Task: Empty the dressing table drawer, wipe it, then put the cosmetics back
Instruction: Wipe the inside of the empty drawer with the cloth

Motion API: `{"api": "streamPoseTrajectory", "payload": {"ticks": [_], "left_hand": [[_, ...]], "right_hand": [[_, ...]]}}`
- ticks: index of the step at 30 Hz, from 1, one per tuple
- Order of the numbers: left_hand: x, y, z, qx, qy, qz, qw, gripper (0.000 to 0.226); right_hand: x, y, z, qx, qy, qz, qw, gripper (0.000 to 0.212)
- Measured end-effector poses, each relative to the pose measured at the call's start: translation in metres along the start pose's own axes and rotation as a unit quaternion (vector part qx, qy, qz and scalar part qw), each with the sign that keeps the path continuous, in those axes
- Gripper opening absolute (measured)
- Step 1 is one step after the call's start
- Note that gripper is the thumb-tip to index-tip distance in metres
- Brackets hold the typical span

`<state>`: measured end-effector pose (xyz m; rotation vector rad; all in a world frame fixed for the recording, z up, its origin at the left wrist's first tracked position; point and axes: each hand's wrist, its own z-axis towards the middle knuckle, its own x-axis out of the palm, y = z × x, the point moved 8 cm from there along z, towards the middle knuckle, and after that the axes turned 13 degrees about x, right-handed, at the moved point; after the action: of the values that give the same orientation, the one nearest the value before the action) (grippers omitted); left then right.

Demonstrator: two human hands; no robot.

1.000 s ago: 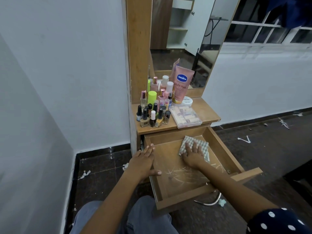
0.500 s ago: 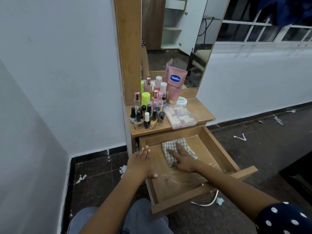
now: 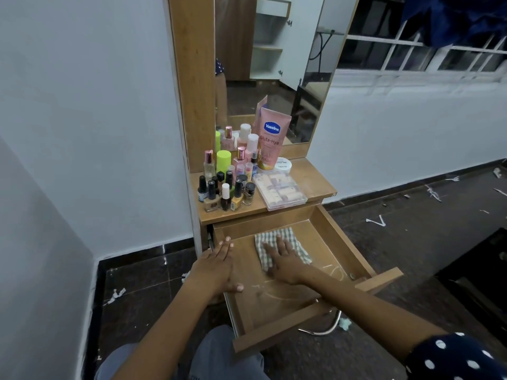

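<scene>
The wooden drawer (image 3: 347,242) is pulled out and holds only a checked cloth (image 3: 274,235) on its floor. My right hand (image 3: 285,259) lies flat on the cloth, fingers spread, pressing it down near the drawer's back left. My left hand (image 3: 216,266) rests on the drawer's left wall, thumb hooked inside. The cosmetics stand on the dressing table top (image 3: 318,185): several nail polish bottles (image 3: 225,194), perfume bottles (image 3: 209,163), a pink Vaseline tube (image 3: 271,138), a white jar (image 3: 282,163) and a clear plastic case (image 3: 279,192). White scuff marks show on the drawer floor.
A mirror (image 3: 274,64) rises behind the table top. The white wall (image 3: 96,119) is close on the left. Dark floor tiles (image 3: 425,229) carry white scraps. A metal handle (image 3: 326,329) hangs under the drawer front. My knees are just below the drawer.
My right hand slid the cloth from the drawer's back right towards the back left. The left hand stayed on the left wall. The camera shifted slightly.
</scene>
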<state>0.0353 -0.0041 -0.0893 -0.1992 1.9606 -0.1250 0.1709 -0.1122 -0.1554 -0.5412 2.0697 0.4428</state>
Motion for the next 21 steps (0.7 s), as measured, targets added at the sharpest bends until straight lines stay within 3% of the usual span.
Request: {"api": "streamPoseTrajectory", "payload": {"ticks": [5,13,21], "left_hand": [[-0.001,-0.001,0.000,-0.006,0.006,-0.007,1.000,0.102],[-0.001,-0.003,-0.002,-0.008,0.017,-0.002,1.000,0.100],[-0.002,-0.004,-0.001,-0.017,0.039,0.014,0.999,0.100]], "right_hand": [[-0.022,-0.031,0.022,0.075,-0.067,0.024,0.995,0.073],[-0.038,-0.056,0.028,0.128,-0.080,0.015,0.988,0.086],[-0.033,-0.079,-0.015,0.175,0.009,0.032,0.984,0.097]]}}
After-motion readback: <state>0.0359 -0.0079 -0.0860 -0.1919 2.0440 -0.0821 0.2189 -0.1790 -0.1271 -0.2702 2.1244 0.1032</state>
